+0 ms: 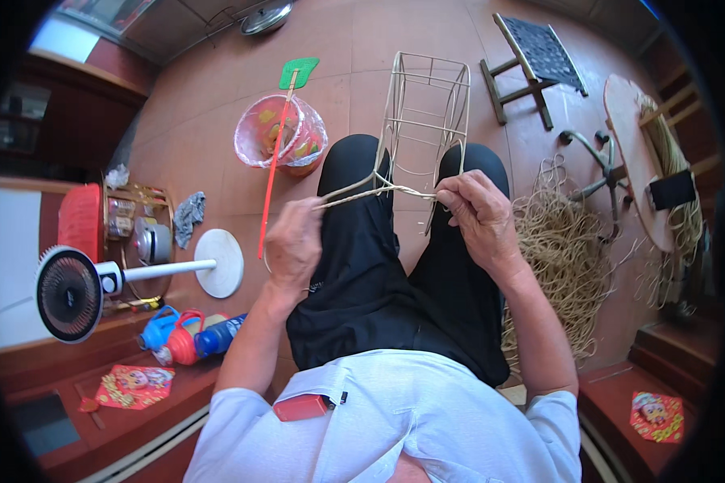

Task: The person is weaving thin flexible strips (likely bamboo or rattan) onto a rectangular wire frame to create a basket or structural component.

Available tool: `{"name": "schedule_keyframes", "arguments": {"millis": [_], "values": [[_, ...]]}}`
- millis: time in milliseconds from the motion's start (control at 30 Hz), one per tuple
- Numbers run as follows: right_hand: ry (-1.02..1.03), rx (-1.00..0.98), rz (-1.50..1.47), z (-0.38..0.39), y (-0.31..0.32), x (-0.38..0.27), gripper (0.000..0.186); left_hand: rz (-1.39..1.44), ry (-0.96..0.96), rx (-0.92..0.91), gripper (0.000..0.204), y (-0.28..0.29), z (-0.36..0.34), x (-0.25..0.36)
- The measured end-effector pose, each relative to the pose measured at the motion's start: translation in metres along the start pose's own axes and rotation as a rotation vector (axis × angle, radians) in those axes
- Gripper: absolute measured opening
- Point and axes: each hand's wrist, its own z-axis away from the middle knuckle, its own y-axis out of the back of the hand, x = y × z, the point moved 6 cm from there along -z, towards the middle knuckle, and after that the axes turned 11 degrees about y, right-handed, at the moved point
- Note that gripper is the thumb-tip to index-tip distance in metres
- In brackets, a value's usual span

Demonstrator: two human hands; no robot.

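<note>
Left hand: fingers closed on taut cord. Right hand: thumb and fingertips pinching cord at the frame's near end. Frame: wire, between the knees. Step, apparently: binding that end; next move likely needs even tension. Bin, beyond left knee: plastic-lined, contents unclear; swatter across its rim. Rack, floor's left edge: jars, pot.

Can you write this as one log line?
left hand: holds cord; right hand: pinches cord; frame: at knees; cord pile: on floor
</note>
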Motion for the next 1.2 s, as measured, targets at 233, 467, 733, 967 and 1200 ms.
{"name": "schedule_keyframes", "arguments": {"millis": [233, 467, 733, 967, 1200], "values": [[0.082, -0.043, 0.077, -0.004, 0.0, 0.001, 0.02, -0.446, 0.151, 0.095, 0.039, 0.08, -0.004, -0.084], [-0.048, -0.167, -0.056, -0.007, 0.0, -0.008, 0.016, 0.13, -0.345, -0.221, 0.054, -0.021, 0.031, 0.121], [0.029, -0.211, -0.024, -0.005, 0.007, -0.003, 0.027, -0.14, -0.333, -0.159, 0.023, -0.062, 0.025, 0.124], [0.067, -0.122, 0.035, -0.002, 0.004, -0.012, 0.03, 0.344, -0.372, -0.272, 0.012, 0.004, 0.032, 0.133], [0.063, -0.016, 0.012, 0.002, 0.002, -0.006, 0.035, 0.566, -0.003, -0.433, 0.021, 0.08, 0.028, 0.111]]}}
